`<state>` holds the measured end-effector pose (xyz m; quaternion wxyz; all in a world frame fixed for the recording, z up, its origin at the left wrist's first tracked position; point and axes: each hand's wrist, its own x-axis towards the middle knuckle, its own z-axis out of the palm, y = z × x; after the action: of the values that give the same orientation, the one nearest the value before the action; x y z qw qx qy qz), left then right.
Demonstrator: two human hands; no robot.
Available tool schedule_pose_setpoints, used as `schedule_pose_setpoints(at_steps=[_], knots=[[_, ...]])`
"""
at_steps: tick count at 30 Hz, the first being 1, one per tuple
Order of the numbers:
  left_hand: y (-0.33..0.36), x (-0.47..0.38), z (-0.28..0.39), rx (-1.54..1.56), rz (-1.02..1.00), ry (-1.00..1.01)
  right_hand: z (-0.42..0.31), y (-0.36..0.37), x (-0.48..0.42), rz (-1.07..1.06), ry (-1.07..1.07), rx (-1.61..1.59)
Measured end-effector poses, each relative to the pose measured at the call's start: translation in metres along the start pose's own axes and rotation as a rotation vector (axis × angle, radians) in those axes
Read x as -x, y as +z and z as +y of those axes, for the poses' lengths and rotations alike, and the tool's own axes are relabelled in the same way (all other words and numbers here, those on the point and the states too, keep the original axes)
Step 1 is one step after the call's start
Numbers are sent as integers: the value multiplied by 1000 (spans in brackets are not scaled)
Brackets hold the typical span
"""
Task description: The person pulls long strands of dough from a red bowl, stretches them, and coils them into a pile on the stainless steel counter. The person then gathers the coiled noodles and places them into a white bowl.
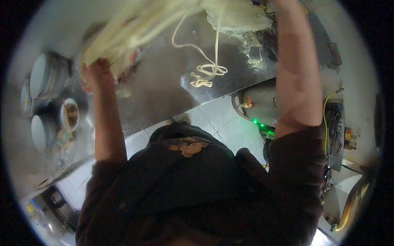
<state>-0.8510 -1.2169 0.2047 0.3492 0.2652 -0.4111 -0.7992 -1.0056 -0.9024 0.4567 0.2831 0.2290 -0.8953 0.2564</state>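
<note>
Long strands of pale noodle dough (144, 27), blurred by motion, stretch from my left hand across the top of the view. My left hand (97, 72) is closed around one end of them, above the left part of the metal worktop (154, 92). My right arm reaches up at the right; only part of my right hand (278, 2) shows at the top edge, and its fingers and anything in them are cut off. A loose strand hangs down to a small coil of noodles (212, 70) on the worktop. Near the top lies a pale plastic sheet (240, 18), with flour (255, 55) beside it.
Stacks of white plates (40, 77) and a white bowl with brown food (70, 115) stand at the left. A steel vessel with an orange-handled tap (261, 101) is below the worktop's right edge. Green lights glow near it. Pale floor tiles (215, 120) show beneath.
</note>
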Motion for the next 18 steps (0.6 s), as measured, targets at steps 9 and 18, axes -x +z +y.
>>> schedule_pose_setpoints(at_steps=[9, 18], knots=[[-89, 60, -172, -788, -320, -276, 60, 64, 157, 245, 329, -362], [-6, 185, -258, 230, -648, -1315, 17, -26, 210, 31, 375, -1381]])
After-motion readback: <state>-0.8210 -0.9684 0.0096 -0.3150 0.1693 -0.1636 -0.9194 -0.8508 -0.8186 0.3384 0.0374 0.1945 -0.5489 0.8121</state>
